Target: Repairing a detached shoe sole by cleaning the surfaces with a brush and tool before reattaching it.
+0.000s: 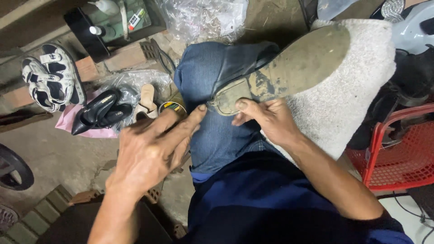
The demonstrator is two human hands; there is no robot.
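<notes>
Black shoe point(253, 68), sole up, centre frame, resting on a denim knee point(212, 131). Right hand point(264, 119) pinches the heel; left hand point(153, 149) loose-fingered, forefinger at the heel edge, holding nothing. Risk: shoe slipping off the knee under pressure.

I see a black shoe point(253, 68) lying sole-up across my denim-clad knee, toe pointing up and right over a pale fuzzy cloth. Its sole point(307, 58) is worn, greyish-tan and scuffed with dark patches. The heel point(228, 99) end, nearest me, looks grimy and bare.
</notes>
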